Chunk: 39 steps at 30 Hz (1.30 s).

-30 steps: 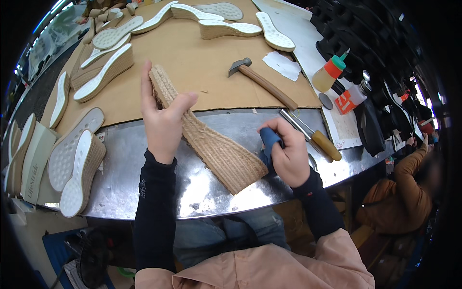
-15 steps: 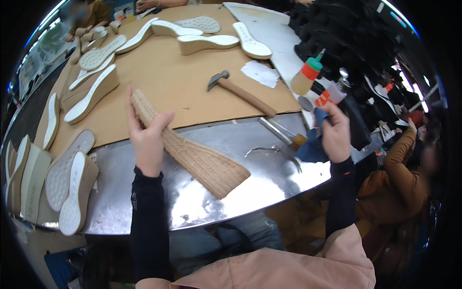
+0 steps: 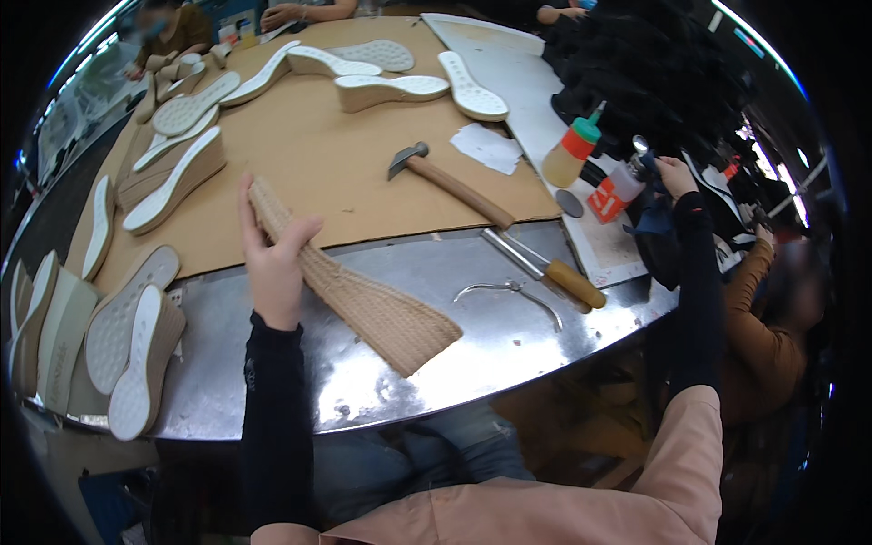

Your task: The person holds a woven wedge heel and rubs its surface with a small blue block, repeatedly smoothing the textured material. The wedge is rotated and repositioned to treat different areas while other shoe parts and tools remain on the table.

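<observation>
My left hand (image 3: 274, 277) is closed round the narrow end of a woven, straw-coloured wedge sole (image 3: 372, 304), which slants over the metal table with its thick heel toward me. Out to the right, my right hand (image 3: 677, 178) pinches a dark blue cloth (image 3: 652, 218). The cloth hangs against a clear bottle (image 3: 618, 193) with a red label and a metal top, and hides part of it. Just left of that bottle stands a squeeze bottle (image 3: 572, 154) of yellowish liquid with a green cap.
A hammer (image 3: 454, 186) lies on the cardboard (image 3: 309, 154). Pincers (image 3: 513, 289) and a wooden-handled tool (image 3: 574, 282) rest on the metal table (image 3: 400, 254). White-topped wedge soles (image 3: 177, 182) line the left and far sides. Black material (image 3: 627, 82) is piled at right. Co-workers sit around.
My right hand has moved right and away from me with the blue cloth, up to the labelled bottle, uncovering the wooden-handled tool. The left hand and its wedge sole have hardly moved.
</observation>
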Available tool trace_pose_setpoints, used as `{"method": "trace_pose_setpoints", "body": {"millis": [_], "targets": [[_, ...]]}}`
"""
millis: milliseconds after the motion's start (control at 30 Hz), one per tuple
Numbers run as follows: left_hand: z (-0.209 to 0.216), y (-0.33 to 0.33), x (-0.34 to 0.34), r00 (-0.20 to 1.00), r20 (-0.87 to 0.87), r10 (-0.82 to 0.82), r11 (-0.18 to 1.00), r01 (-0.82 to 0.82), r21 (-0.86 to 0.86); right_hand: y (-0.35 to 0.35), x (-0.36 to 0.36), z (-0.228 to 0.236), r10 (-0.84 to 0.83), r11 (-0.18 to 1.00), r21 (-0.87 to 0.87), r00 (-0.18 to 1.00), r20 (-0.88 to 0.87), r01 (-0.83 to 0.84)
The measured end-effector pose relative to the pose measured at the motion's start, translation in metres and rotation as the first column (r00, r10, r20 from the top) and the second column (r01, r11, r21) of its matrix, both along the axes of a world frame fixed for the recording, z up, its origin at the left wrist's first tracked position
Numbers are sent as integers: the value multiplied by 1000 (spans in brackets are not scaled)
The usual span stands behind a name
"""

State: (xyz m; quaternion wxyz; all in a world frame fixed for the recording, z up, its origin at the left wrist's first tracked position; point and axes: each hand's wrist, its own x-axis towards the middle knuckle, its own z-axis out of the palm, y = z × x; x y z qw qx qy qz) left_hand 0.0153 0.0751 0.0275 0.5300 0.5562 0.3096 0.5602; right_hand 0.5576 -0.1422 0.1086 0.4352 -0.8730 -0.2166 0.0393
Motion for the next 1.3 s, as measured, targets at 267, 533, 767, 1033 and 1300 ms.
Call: {"method": "trace_pose_setpoints", "body": {"millis": [267,533,767,1033,1300], "targets": [[0,1,-1,996,65,-54,998,56,-17,0,14,6,88,995,-35,993,-74,-91],[1,1,-1,997,57,-47,998,49,-25,1,18,6,101,992,-73,994,-33,-103],[2,0,-1,997,62,-49,998,50,-27,1,25,-5,81,993,-83,996,-41,-84],[3,0,0,996,83,-45,999,46,-14,6,-27,7,-3,981,-163,846,533,106],[14,-8,-3,995,76,-56,998,54,36,32,-301,-36,569,789,-32,710,415,-613]]}}
